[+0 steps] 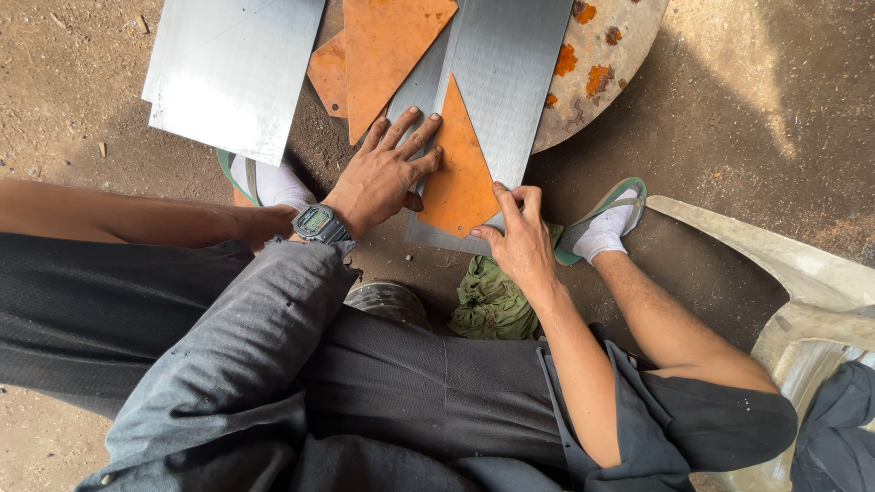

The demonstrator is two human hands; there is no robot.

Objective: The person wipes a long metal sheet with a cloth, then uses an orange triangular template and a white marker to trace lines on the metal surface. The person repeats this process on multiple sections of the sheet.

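The left hand point(387, 173) lay flat, fingers spread wide, pressing on the left edge of a rusty orange triangular plate point(458, 173); it held nothing closed in its grip. The right hand point(518, 235) pinched the lower right corner of the same plate, with thumb and fingers narrow on the edge. The plate rested on a long grey steel sheet point(506, 64), which lay partly on the dirt floor point(729, 109) and partly on a round rusty disc point(606, 55); 2 more orange plates point(387, 46) were just beside it, and another grey sheet point(232, 73) lay to the left. A green cloth point(492, 305) was near the feet. I judge the plate was thin, stiff and rather light but with sharp edges and a slippery face; it should be taken at the edges, near the corners.
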